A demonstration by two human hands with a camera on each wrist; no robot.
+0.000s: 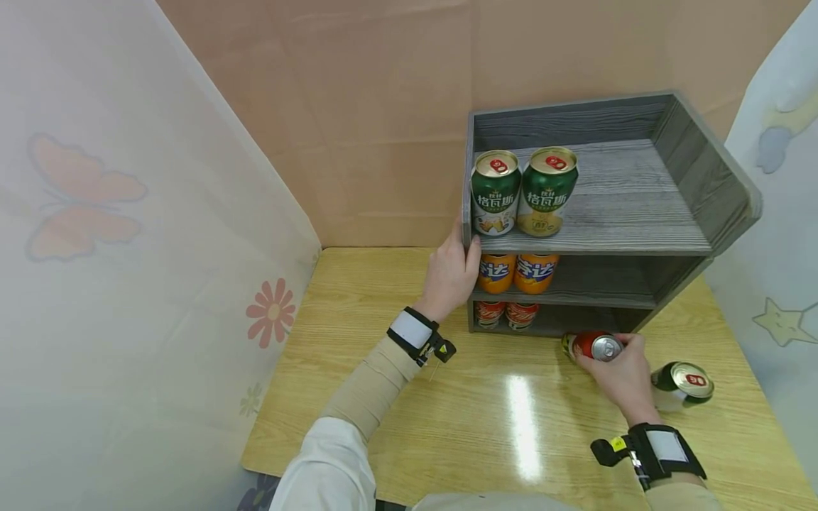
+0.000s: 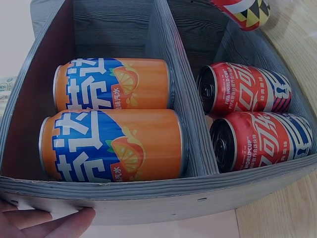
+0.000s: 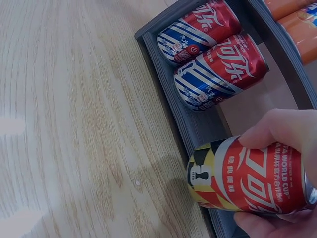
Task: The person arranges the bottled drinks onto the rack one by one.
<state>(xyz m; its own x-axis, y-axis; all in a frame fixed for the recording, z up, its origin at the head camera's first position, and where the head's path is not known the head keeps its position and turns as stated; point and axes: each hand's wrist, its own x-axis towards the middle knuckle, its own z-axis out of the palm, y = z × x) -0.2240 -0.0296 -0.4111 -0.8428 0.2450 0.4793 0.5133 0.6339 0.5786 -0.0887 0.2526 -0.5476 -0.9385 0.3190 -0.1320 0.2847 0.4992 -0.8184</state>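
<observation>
My right hand grips a red cola can with a yellow-and-black checked end. The can is tilted at the lower right front of the grey wooden shelf, close to the bottom compartment's opening. My left hand rests against the shelf's left outer side, and its fingers touch that panel in the left wrist view. Two red cola cans stand in the bottom compartment at the left. Above them, two orange soda cans fill the middle compartment's left end.
Two green cans stand at the left of the top compartment. Another dark green and white can is on the wooden table, right of my right hand. A brown backdrop and patterned side sheets surround the table.
</observation>
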